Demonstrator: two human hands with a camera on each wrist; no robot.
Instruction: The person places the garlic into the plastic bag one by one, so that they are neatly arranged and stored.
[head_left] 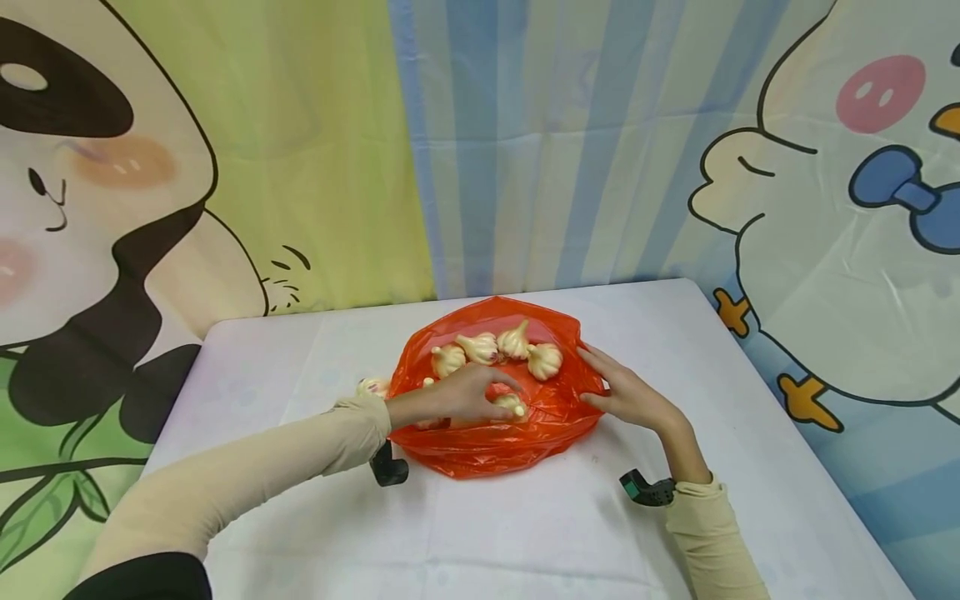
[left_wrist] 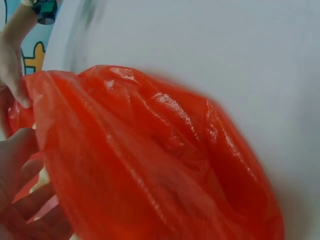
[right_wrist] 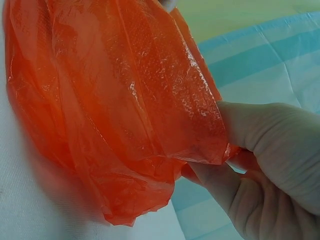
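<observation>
A red plastic bag (head_left: 487,462) lies wide-mouthed on the table, with several garlic bulbs (head_left: 544,361) in it. Over its opening reaches my left hand (head_left: 471,393), the thumb and fingers apart around a garlic bulb (head_left: 512,407) near the bag's front side. In the left wrist view the fingers are spread, partly hidden behind the red plastic. At the bag's right edge, my right hand (head_left: 633,396) pinches the rim between thumb and fingers; the right wrist view shows the thumb (right_wrist: 250,125) on one side of the plastic.
Just left of the bag, partly behind the left sleeve, another garlic bulb (head_left: 372,387) sits on the white table (head_left: 525,542). Patterned curtains (head_left: 517,150) stand behind the table. Black devices (head_left: 647,488) are strapped at both wrists.
</observation>
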